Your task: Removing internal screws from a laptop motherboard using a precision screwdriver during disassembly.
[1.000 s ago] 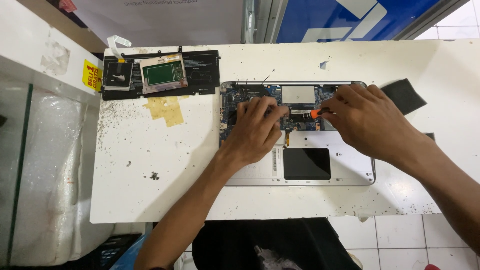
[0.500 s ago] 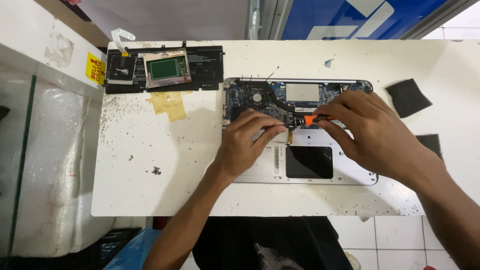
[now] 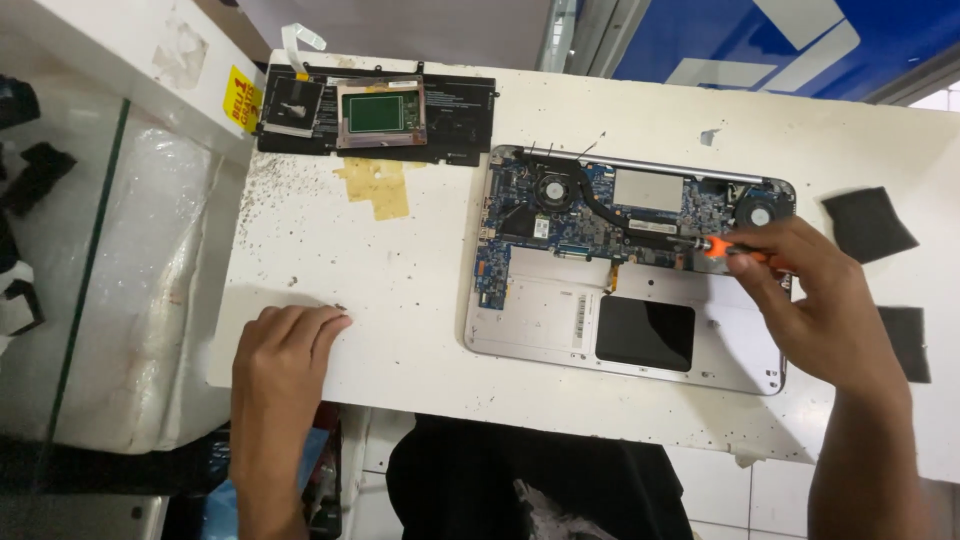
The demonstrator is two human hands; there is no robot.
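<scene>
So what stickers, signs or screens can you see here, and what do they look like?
Yellow sticker: far left counter edge, small rectangle, red print.
White label: inside the opened laptop, narrow upright strip, black bars.
Blue sign: top right behind the table, white shapes.
No lit screen shows.

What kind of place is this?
Likely an electronics repair bench: an opened laptop with its board bared, a screwdriver in the right hand, and a removed battery pack on the table.
</scene>
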